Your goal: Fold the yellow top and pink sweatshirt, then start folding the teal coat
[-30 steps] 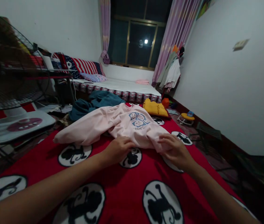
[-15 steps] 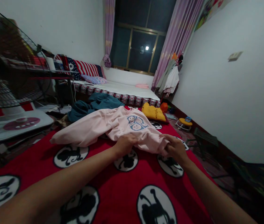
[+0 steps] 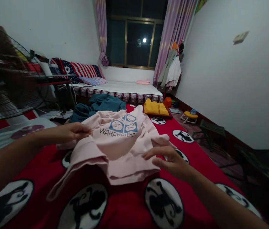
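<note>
A pale pink sweatshirt [image 3: 117,152] with a blue face print and dark lettering lies on the red blanket [image 3: 124,203], its hem toward me and its neck toward the window. My left hand [image 3: 78,132] pinches the cloth at the sweatshirt's left side, lifting it a little so the hem hangs loose. Over the lower right part of the sweatshirt, my right hand [image 3: 170,160] has its fingers apart, the tips at or just above the fabric. One sleeve is mostly hidden behind my left hand.
Behind the sweatshirt lie a teal garment [image 3: 101,105] and a folded yellow garment [image 3: 155,107]. An electric fan [image 3: 10,73] stands close on the left. To the right are a small yellow stool [image 3: 189,116] and a dark folding stool [image 3: 210,130]. A bed [image 3: 122,87] stands beneath the window.
The sweatshirt has turned so its hem faces me and its lettering shows. My left hand has moved left, holding its side. My right hand has let go of the cloth and its fingers have spread.
</note>
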Demonstrator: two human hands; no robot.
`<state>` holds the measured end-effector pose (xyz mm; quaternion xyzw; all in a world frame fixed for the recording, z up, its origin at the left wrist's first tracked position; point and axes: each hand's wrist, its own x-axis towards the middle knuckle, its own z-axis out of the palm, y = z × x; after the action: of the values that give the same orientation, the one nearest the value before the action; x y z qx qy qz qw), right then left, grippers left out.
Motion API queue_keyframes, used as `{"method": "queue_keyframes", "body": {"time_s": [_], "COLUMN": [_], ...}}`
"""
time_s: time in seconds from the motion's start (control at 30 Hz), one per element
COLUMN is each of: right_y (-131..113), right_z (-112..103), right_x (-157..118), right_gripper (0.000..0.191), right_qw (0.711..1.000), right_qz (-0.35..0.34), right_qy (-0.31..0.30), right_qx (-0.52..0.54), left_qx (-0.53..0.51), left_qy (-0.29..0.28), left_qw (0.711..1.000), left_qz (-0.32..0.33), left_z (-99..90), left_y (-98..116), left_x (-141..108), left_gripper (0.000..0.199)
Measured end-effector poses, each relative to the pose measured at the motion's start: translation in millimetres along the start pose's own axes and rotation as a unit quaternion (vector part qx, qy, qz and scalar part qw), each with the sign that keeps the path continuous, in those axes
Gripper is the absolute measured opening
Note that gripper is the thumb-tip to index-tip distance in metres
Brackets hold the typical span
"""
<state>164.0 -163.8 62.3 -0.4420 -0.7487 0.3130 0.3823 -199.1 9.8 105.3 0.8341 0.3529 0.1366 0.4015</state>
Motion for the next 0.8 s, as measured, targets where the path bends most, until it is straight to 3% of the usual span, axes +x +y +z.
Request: {"method": "queue_keyframes", "body": {"time_s": [0.1, 0.17, 0.3, 0.4, 0.5, 0.6, 0.7, 0.8], "right_y": [42.2, 65.7, 78.9, 71.6, 68.0, 70.7, 71.6, 58.7], "right_z": [-18.8, -29.5, -24.6, -3.7, 21.1, 45.2, 58.6, 49.1], "right_x": [-2.0, 0.2, 13.6, 30.3, 46.3, 58.1, 66.9, 69.5], "right_gripper": [0.024, 0.017, 0.012, 0.026, 0.030, 0.018, 0.022, 0.024], "right_qw": [0.972, 0.945, 0.936, 0.946, 0.966, 0.983, 0.954, 0.907], "right_qz": [0.064, 0.084, 0.091, 0.159, 0.182, 0.157, 0.210, 0.248], "right_qy": [0.204, 0.252, 0.202, 0.092, 0.043, 0.092, 0.143, 0.220], "right_qx": [-0.097, -0.193, -0.274, -0.266, -0.176, -0.010, 0.158, 0.261], "left_qx": [0.071, 0.136, 0.220, 0.228, 0.220, 0.223, 0.198, 0.109], "left_qy": [0.021, 0.031, 0.065, 0.012, -0.052, -0.064, -0.007, 0.049], "left_qw": [0.997, 0.990, 0.971, 0.967, 0.962, 0.954, 0.956, 0.970], "left_qz": [-0.020, -0.001, 0.071, 0.116, 0.152, 0.190, 0.216, 0.213], "left_z": [-0.4, 5.8, 36.7, 74.2, 114.6, 147.7, 165.2, 166.3], "left_y": [-34.8, -40.9, -11.0, 20.9, 35.8, 34.7, 33.8, 46.0], "left_x": [-8.5, -6.6, 6.7, 16.8, 24.0, 30.8, 39.9, 48.1], "left_gripper": [0.022, 0.024, 0.022, 0.024, 0.035, 0.051, 0.046, 0.036]}}
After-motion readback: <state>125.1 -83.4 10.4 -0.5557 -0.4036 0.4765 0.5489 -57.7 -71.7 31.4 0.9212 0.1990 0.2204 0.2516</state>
